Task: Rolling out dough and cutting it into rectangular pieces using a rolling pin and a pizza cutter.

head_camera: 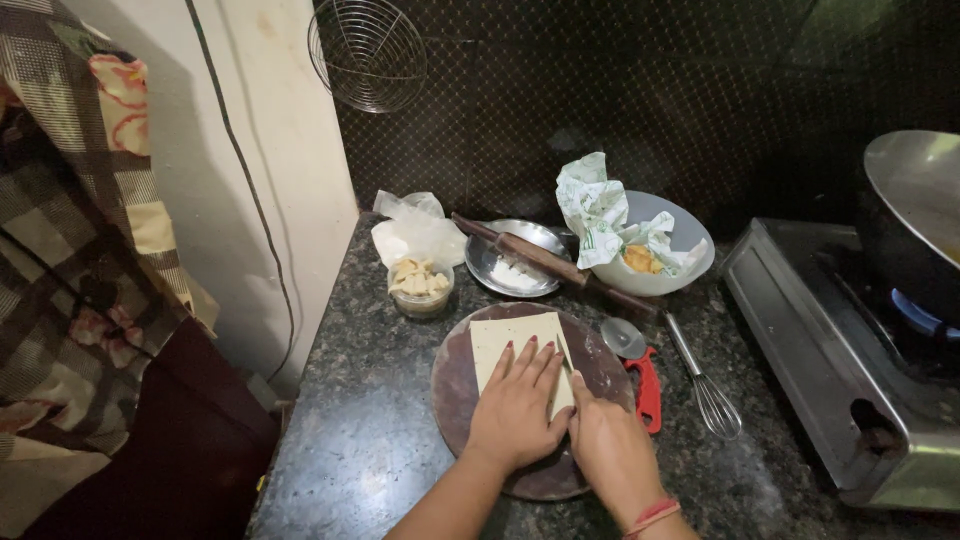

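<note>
A pale rectangular sheet of dough [505, 338] lies on a round dark rolling board [455, 385] on the speckled stone counter. My left hand [518, 405] lies flat on the near half of the sheet, fingers spread. My right hand [605, 440] rests at the sheet's right edge, fingers curled, thumb against the dough; whether it holds anything I cannot tell. A pizza-style cutter wheel with a red handle [640, 375] lies just right of the board.
Behind the board stand a small cup of dough pieces [421, 285], a steel plate with flour [515, 262], a wooden rolling pin [550, 262], a white bowl lined with paper [655, 245] and a whisk [705, 390]. A gas stove [830, 360] with a pan [915, 215] stands at the right.
</note>
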